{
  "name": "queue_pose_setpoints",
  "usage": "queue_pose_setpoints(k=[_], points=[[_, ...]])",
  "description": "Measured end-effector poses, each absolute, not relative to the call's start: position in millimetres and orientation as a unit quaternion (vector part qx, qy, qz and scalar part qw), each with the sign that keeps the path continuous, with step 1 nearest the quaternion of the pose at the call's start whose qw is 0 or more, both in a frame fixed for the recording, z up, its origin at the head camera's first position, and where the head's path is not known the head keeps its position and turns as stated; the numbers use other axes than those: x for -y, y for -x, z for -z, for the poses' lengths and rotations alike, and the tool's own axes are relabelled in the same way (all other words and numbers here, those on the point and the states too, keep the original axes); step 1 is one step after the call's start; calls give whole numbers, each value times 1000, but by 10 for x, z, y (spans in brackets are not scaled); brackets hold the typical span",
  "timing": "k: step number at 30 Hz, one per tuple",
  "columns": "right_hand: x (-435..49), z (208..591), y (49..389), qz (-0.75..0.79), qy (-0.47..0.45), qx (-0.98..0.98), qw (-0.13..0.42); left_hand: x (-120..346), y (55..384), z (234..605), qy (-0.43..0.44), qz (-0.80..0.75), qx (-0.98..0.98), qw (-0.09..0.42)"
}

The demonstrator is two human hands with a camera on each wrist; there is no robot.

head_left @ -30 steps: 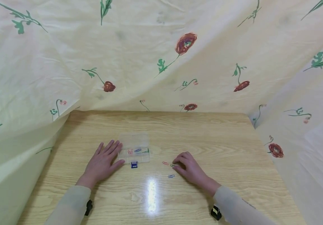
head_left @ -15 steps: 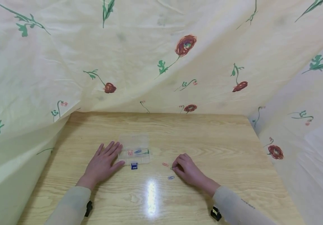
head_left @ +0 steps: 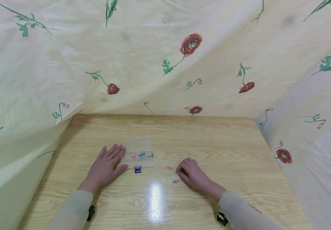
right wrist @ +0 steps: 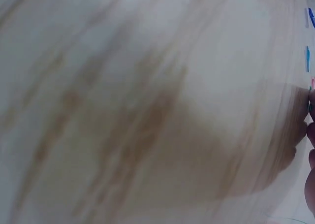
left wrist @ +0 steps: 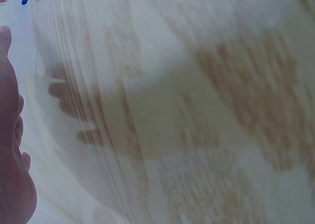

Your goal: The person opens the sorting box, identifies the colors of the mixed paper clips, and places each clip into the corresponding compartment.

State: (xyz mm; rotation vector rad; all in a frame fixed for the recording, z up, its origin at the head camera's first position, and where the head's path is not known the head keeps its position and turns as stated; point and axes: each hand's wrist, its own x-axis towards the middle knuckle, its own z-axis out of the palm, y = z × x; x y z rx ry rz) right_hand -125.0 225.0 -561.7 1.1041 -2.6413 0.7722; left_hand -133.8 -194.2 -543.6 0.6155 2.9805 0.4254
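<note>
My left hand (head_left: 105, 167) lies spread on the table, its fingertips and thumb at the left edge of a clear plastic box (head_left: 137, 144) whose lid is folded back. Inside the box are red paper clips (head_left: 133, 156), a blue paper clip (head_left: 141, 155) and something green (head_left: 151, 155) at the right. Thumb and bent fingers of my right hand (head_left: 192, 173) pinch a green paper clip (head_left: 176, 172), mostly hidden by the fingertips. Just left of it lies a red paper clip (head_left: 169, 168). Nearer to me is a blue paper clip (head_left: 175, 181), also in the right wrist view (right wrist: 308, 59).
A blue latch (head_left: 137, 169) sticks out at the box's front edge. The wooden table (head_left: 211, 137) is bounded at the back and sides by a flowered cloth (head_left: 142, 57). Light glares off the table (head_left: 155, 201) between the forearms.
The right fingers have closed on the green paper clip and drawn slightly toward me, covering most of it. The left hand and the box stay in place.
</note>
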Motion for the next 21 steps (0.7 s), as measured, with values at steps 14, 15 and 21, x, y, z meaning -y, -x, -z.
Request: queue_pose_setpoints(k=[14,15,21], points=[[-2299,5568,1287,-323,-304,894,54,1921,1344,5436,-203,-139,-969,27],[-2307,5556,1296,-324,-300,896,52,1919,1343,5435,-203,-139,-969,26],[-2355,5515,1327,-327,-288,900,17,1915,1344,5426,-199,-134,-970,32]])
